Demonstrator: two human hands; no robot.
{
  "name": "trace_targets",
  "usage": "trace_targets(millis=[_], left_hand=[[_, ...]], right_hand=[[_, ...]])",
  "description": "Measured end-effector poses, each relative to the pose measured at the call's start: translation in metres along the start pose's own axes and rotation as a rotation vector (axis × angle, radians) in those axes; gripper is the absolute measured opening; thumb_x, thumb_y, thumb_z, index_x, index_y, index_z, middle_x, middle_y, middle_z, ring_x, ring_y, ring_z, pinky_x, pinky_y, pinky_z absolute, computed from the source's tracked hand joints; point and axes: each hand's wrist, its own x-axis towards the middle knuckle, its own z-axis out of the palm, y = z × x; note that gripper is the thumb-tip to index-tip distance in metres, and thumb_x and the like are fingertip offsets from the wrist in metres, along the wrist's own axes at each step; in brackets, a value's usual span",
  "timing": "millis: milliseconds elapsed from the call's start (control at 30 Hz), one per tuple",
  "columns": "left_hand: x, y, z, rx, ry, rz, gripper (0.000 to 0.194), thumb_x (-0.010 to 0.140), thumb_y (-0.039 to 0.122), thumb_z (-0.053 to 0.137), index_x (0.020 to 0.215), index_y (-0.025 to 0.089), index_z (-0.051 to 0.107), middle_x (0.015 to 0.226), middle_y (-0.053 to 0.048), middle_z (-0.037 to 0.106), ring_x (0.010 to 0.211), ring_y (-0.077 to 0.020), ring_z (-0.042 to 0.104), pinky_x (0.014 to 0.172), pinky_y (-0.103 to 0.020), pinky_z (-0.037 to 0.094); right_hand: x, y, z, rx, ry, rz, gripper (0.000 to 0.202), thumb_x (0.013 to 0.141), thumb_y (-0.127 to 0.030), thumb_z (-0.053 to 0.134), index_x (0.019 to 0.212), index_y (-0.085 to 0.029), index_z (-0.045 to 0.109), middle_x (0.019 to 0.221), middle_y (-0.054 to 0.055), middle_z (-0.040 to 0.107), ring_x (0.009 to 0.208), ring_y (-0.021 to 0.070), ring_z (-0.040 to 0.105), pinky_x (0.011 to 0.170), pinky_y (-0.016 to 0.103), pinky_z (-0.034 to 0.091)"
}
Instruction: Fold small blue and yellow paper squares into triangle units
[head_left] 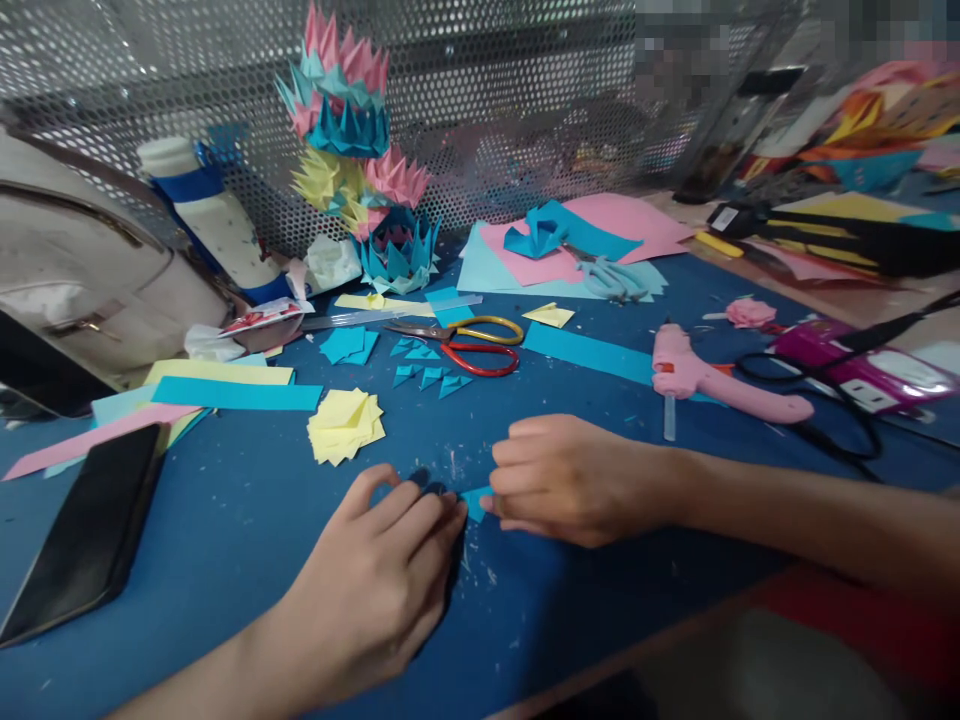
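Observation:
Between my two hands is a small blue folded paper piece [476, 503], low over the blue tabletop. My left hand [394, 560] has its fingers closed at the paper's left end. From the other side, my right hand [577, 480] pinches the right end, its other fingers curled. Parts of the paper are hidden by the fingertips. Just beyond them lie several small blue folded triangles [433, 377] and a pair of scissors [480, 345] with one yellow and one red handle. A stack of yellow paper squares [346, 426] sits near my left hand.
A pink glue gun [720, 380] with a cord lies right. Left are a phone [82, 530], paper strips [238, 393], a bottle [214, 220] and a bag [90, 270]. A tall folded-paper model [397, 250] stands against the perforated metal panel [510, 110], beside coloured sheets [510, 260].

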Motion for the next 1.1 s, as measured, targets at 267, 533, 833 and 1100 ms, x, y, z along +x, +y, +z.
trace_targets(millis=[267,533,833,1100], left_hand=[[0.016,-0.007,0.008,-0.171,0.036,-0.166,0.015,0.101,0.016,0.05,0.096,0.018,0.064,0.086,-0.002,0.064,0.079,-0.0178,0.059,0.085,-0.04,0.037],[0.031,-0.009,0.012,-0.221,-0.015,-0.38,0.018,0.087,0.02,0.075,0.091,0.019,0.058,0.093,0.001,0.061,0.088,-0.0193,0.059,0.08,-0.035,0.036],[0.035,-0.005,0.011,-0.318,-0.053,-0.458,0.019,0.087,0.016,0.072,0.081,0.02,0.054,0.081,0.006,0.064,0.079,-0.0165,0.058,0.078,-0.033,0.03],[0.032,-0.009,0.013,-0.449,-0.095,-0.395,0.021,0.101,0.025,0.053,0.081,0.02,0.058,0.078,0.003,0.06,0.075,-0.0164,0.053,0.078,-0.032,0.03]], right_hand=[[-0.001,0.007,0.016,0.249,0.079,0.125,0.028,0.103,-0.027,0.045,0.081,-0.017,0.06,0.078,0.003,0.061,0.074,0.0157,0.048,0.066,0.029,0.033],[0.003,-0.001,0.015,0.385,0.008,0.464,0.021,0.095,-0.038,0.063,0.098,-0.017,0.06,0.085,0.0,0.058,0.08,0.015,0.052,0.069,0.027,0.038],[0.001,-0.001,0.015,0.438,0.061,0.424,0.015,0.093,-0.031,0.065,0.087,-0.017,0.062,0.084,0.0,0.057,0.083,0.0152,0.051,0.072,0.027,0.038],[0.0,-0.001,0.017,0.5,0.158,0.408,0.017,0.097,-0.026,0.057,0.083,-0.017,0.06,0.08,0.001,0.058,0.08,0.0144,0.051,0.072,0.027,0.038]])
